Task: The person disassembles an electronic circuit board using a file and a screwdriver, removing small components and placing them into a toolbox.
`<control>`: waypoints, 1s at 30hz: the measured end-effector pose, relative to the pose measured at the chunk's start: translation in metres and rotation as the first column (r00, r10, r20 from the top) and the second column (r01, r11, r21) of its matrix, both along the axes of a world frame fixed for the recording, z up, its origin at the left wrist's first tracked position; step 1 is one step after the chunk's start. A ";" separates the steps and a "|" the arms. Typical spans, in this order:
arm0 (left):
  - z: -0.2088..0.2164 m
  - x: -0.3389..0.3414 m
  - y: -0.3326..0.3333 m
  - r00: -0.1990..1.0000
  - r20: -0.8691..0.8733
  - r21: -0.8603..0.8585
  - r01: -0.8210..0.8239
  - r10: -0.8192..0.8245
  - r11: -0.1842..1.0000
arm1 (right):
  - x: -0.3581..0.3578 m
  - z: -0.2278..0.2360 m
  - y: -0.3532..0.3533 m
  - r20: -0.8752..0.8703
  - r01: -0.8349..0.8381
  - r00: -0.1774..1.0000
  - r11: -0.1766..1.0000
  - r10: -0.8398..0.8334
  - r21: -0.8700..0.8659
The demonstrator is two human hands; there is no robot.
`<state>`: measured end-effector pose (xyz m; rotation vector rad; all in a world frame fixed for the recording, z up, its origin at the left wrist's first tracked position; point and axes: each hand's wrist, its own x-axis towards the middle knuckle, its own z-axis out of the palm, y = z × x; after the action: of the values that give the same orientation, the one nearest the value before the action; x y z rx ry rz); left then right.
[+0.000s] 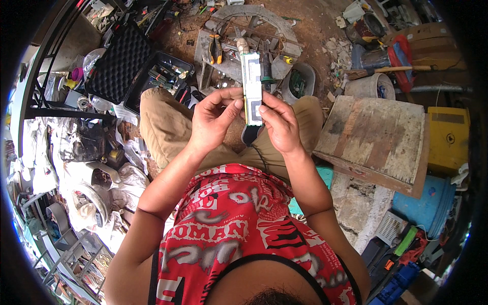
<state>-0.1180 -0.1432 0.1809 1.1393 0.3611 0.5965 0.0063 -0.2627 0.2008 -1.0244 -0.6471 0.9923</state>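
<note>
Both hands grip one long, narrow circuit board upright above the knees: left hand on its left edge, right hand opposite.

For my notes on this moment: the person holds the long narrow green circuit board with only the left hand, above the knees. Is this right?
Not quite. The head view shows both hands on the long narrow green circuit board: the left hand and the right hand hold it together, above the knees.

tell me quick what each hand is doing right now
Left hand: closed on the long circuit board.
Right hand: closed on the same board.
</note>
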 end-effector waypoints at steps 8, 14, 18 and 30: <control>0.001 -0.001 -0.001 1.000 -0.011 0.008 -0.012 0.012 1.000 | -0.001 0.000 0.000 -0.001 0.009 1.000 1.000 -0.009 -0.012; -0.001 -0.002 0.000 1.000 -0.013 -0.002 -0.003 0.003 1.000 | 0.000 -0.006 0.001 0.028 0.004 1.000 1.000 -0.004 0.007; 0.006 0.006 0.002 0.998 0.060 -0.188 0.004 0.007 0.982 | 0.005 -0.008 -0.004 -0.053 -0.020 0.998 0.999 0.018 -0.034; -0.047 -0.004 0.027 0.987 -0.158 -0.479 -0.068 -0.010 0.875 | 0.080 -0.061 0.010 0.448 0.200 0.894 0.916 -0.025 -0.348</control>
<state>-0.1219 -0.1158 0.1336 0.6961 0.6263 0.4092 0.0866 -0.2525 0.1400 -1.6495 -0.7601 0.8027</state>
